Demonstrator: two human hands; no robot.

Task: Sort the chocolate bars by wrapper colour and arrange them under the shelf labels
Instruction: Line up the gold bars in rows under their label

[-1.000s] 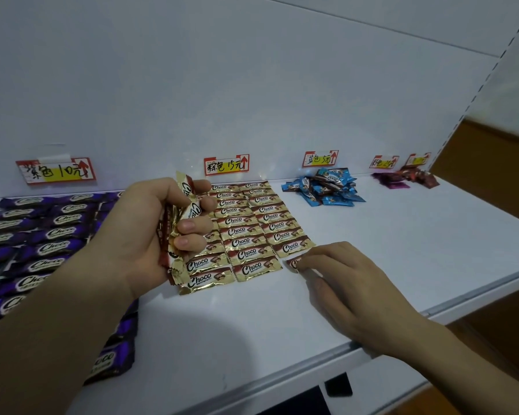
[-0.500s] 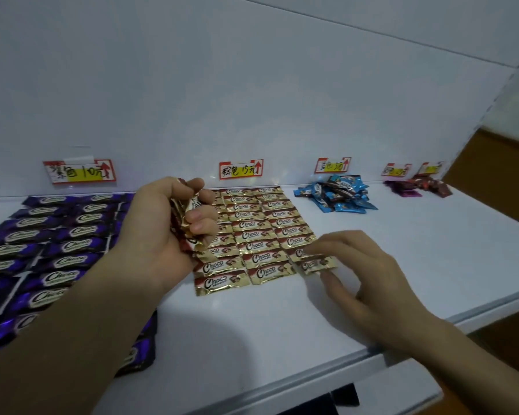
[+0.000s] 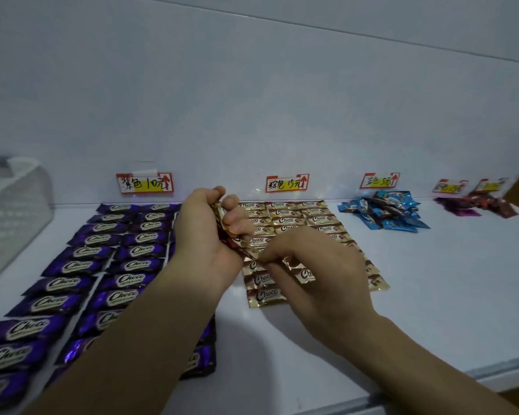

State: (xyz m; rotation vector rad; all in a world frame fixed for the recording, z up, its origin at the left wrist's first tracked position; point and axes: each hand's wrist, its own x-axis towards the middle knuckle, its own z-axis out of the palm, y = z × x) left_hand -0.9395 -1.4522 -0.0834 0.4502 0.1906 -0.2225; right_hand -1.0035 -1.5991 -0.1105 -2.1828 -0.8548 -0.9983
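Note:
My left hand (image 3: 206,235) grips a bundle of gold-wrapped chocolate bars (image 3: 222,223) above the shelf. My right hand (image 3: 318,265) has come up to it and pinches the lower end of one gold bar (image 3: 253,255) in that bundle. Beneath both hands lie rows of gold bars (image 3: 297,214) under the middle label (image 3: 286,183). Purple bars (image 3: 126,253) lie in columns under the left label (image 3: 144,183). A loose heap of blue bars (image 3: 384,212) sits under the third label (image 3: 380,180).
A white mesh basket (image 3: 9,217) stands at the far left. Small piles of magenta bars (image 3: 459,206) and dark red bars (image 3: 498,203) lie at the far right under two more labels. The white shelf's front edge (image 3: 432,381) runs along the lower right.
My right hand left the gold bar it set at the right column's end and moved up-left to the bundle in my left hand. The view shifted, bringing the basket into sight.

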